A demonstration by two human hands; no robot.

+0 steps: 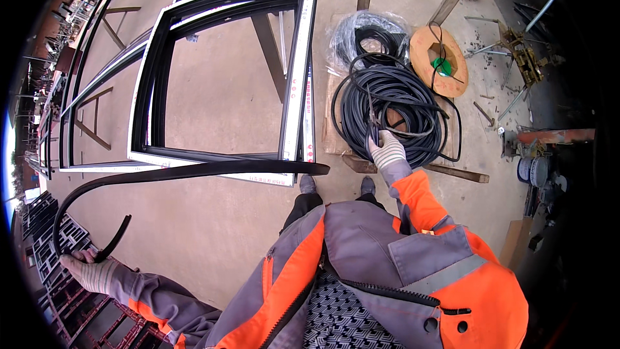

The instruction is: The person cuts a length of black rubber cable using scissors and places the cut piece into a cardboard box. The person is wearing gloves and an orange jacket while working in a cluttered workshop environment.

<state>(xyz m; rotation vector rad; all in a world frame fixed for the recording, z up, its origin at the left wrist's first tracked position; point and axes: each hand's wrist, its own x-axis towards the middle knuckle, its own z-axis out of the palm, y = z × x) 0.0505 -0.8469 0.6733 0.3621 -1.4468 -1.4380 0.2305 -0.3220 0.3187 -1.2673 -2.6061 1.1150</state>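
At the lower left my left hand [89,271], in a striped work glove, is closed round a black rubber sealing strip [187,171]. The strip arcs up from the hand and runs right along the lower side of a window frame [296,84] with white film on its black bars; a short tail sticks up beside the hand. My right hand [389,150], gloved as well, grips slim, pointed scissors [372,116], blades pointing away from me; the fingers partly cover the handles. Behind them lies a large coil of black rubber strip [394,106].
A smaller coil in clear plastic [371,42] and a wooden spool [439,58] lie beyond the large coil. Timber legs [455,173] stick out around it. More frames stand at left, dark panels [45,239] below them. At right are a metal stand [523,58] and buckets [533,171].
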